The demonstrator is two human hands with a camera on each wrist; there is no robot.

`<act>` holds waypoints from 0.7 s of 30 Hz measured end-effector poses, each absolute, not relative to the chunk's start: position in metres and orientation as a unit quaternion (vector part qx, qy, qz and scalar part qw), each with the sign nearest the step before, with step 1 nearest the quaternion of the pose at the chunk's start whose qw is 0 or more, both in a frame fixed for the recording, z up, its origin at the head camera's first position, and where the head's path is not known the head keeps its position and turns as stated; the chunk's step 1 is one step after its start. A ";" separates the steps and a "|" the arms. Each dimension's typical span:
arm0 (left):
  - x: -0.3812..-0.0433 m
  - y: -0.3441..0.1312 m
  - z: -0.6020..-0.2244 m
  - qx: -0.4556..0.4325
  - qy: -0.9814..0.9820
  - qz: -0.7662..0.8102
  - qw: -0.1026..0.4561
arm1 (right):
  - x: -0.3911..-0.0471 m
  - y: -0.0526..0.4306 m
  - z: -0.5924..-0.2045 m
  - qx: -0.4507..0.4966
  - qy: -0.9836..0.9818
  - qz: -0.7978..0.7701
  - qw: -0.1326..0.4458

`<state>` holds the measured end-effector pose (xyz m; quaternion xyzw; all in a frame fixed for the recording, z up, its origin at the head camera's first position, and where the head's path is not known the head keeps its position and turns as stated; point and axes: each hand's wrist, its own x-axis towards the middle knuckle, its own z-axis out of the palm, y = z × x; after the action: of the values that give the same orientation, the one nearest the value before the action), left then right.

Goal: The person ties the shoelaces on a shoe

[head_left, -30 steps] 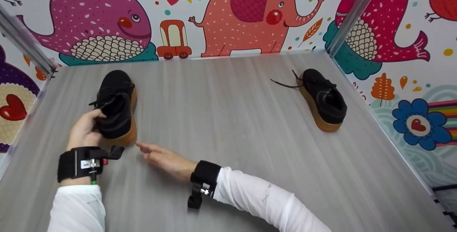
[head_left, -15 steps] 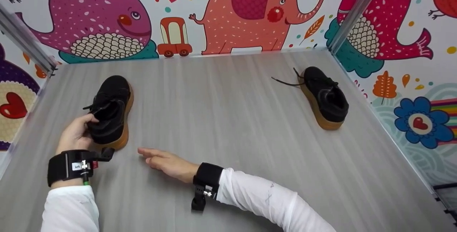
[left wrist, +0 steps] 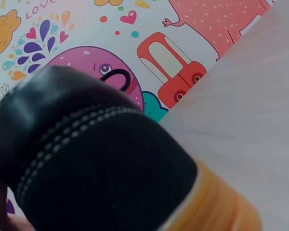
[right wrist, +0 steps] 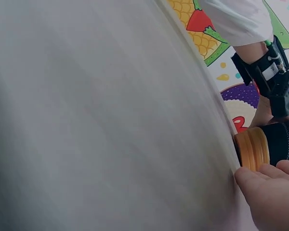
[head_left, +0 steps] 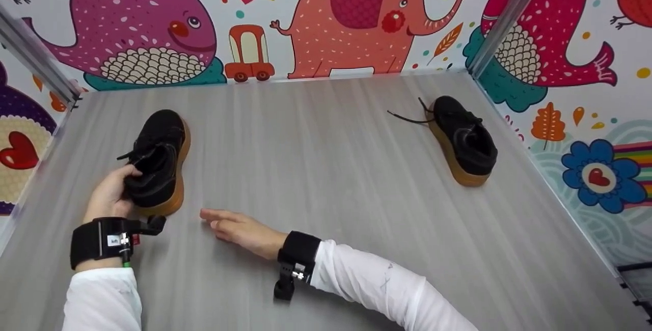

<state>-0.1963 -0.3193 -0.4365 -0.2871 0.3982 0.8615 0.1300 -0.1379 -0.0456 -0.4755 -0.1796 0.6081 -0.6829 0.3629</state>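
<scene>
A black lace-up shoe point(head_left: 155, 168) with a tan gum sole stands at the left, toe toward the back wall. My left hand point(head_left: 109, 191) grips its collar on the left side, thumb at the opening and the other fingers mostly hidden behind the shoe. Up close in the left wrist view, the shoe's heel point(left wrist: 106, 168) shows double white stitching. My right hand point(head_left: 247, 231) is held out with straight fingers to the right of the heel, apart from the shoe and holding nothing. A matching shoe point(head_left: 463, 142) stands at the far right, one lace trailing left.
Both shoes are on a grey wood-grain tabletop point(head_left: 316, 168). Walls printed with cartoon animals point(head_left: 356, 20) enclose the back and sides, with metal corner posts point(head_left: 501, 25) at the back left and back right.
The left hand and its shoe have shifted slightly left and toward me, then stayed nearly still. The right hand has moved slightly right and down, away from the heel.
</scene>
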 end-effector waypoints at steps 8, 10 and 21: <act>-0.185 -0.293 -0.414 -0.306 0.575 0.758 0.037 | -0.159 -0.002 -0.448 -0.255 0.678 -0.627 0.288; -0.180 -0.279 -0.404 -0.311 0.638 0.704 -0.012 | -0.170 0.017 -0.438 -0.269 0.677 -0.632 0.266; -0.169 -0.155 -0.418 -0.066 0.842 0.420 -0.331 | -0.223 0.165 -0.387 -0.222 0.735 -0.631 0.110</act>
<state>-0.1692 -0.1552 -0.4183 -0.0655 0.8424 0.4201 -0.3309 -0.2234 0.1653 -0.3866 -0.2225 0.7354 -0.6305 0.1104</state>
